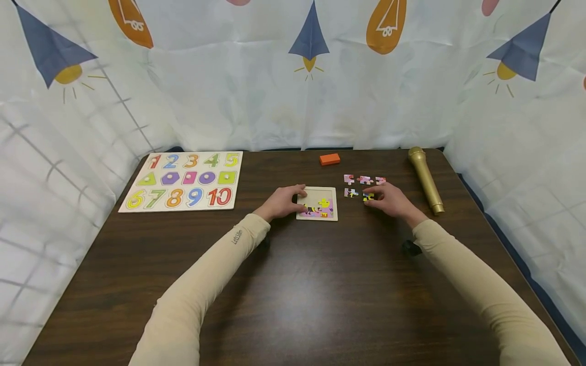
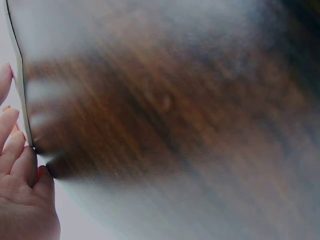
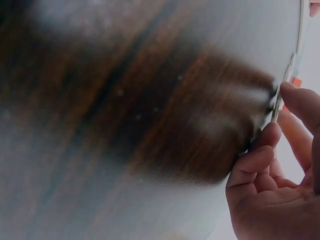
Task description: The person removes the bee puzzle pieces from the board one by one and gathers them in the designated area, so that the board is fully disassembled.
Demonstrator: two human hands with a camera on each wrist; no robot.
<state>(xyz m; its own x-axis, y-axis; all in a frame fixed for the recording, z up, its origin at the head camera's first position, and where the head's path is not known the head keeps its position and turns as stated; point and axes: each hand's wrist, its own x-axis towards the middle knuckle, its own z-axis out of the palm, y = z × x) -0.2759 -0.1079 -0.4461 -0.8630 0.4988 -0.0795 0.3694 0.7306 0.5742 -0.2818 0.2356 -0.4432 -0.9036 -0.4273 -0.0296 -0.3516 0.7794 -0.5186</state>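
Observation:
A small square jigsaw tray point(image 1: 315, 194) lies in mid-table, with joined pink and yellow pieces point(image 1: 320, 210) along its lower part. My left hand point(image 1: 285, 202) holds the tray's left side, thumb and fingertips at its edge. In the left wrist view, fingers point(image 2: 10, 155) bend by the tray's pale edge point(image 2: 21, 85). To the right, my right hand point(image 1: 392, 201) pinches a yellow and black jigsaw piece point(image 1: 368, 196) close over the table. Its thin edge point(image 3: 276, 102) shows between thumb and fingers in the right wrist view. Several loose jigsaw pieces point(image 1: 351, 192) lie around that hand.
A number and shape board point(image 1: 197, 170) lies at the back left. An orange block point(image 1: 329, 159) sits behind the tray. A gold microphone point(image 1: 428, 180) lies at the right, beyond my right hand. Patterned white curtains point(image 1: 256, 101) enclose the dark wooden table point(image 1: 293, 284).

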